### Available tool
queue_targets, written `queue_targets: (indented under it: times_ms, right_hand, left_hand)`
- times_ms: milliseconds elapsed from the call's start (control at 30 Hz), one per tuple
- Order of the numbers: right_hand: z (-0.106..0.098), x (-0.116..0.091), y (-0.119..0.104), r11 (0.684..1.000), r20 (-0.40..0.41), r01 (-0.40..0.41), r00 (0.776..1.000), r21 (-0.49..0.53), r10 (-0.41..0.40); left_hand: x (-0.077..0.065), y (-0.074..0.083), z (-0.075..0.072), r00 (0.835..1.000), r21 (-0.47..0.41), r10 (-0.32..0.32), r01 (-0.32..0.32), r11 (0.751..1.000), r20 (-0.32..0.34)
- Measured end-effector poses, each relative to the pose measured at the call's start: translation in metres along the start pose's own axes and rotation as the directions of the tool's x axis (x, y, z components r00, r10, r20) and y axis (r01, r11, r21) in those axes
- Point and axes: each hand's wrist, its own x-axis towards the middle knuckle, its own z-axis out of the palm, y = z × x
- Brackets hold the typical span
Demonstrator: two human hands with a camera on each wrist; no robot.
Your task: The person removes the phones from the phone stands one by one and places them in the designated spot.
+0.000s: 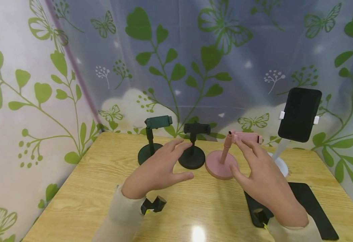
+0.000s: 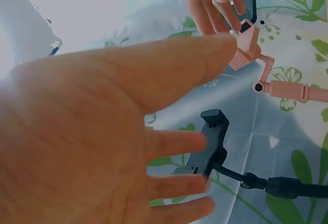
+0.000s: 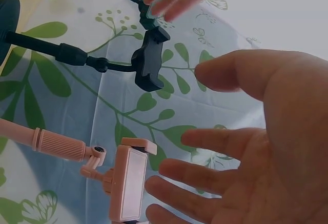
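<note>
Two hands (image 1: 161, 168) (image 1: 264, 178), round-based stands (image 1: 215, 164), wood-grain table (image 1: 73, 201)

Bright head view, white glare on the table (image 1: 212, 208), dimmer, hazier wrist views

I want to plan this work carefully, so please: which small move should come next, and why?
Probably, lower the right hand to the black slab, perhaps a phone, partly hidden behind it in the head view. That hand holds nothing; the white stand bears a phone, while the pink stand appears unfilled.
</note>
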Motion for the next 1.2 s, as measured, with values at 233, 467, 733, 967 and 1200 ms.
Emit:
queue_targets:
  times_ms: [233,467,733,967,1200]
  right_hand:
    - [0.008,0.002,-0.004,0.999,-0.031,0.035,0.999,-0.009,-0.035]
    - [0.017,0.001,-0.011,0.977,-0.091,0.212,0.973,0.002,-0.211]
    - [-0.026,0.011,0.042,0.941,-0.429,0.317,0.839,-0.118,-0.336]
    - [-0.064,0.015,0.131,0.992,-0.475,-0.043,0.88,-0.12,-0.02]
    - [-0.069,0.013,0.191,0.82,-0.116,-0.479,0.837,0.314,0.534]
  left_hand:
    - [0.001,0.0,0.001,0.999,0.012,0.017,-0.016,1.0,-0.034]
    - [0.003,0.003,0.001,0.999,0.03,0.027,-0.028,0.999,0.026]
    - [0.006,0.008,0.001,0.994,-0.02,0.009,-0.006,1.0,0.109]
    - [0.003,0.012,0.001,0.989,-0.078,0.018,-0.006,0.997,0.148]
    - [0.002,0.012,0.001,0.993,-0.054,0.088,-0.084,0.995,0.078]
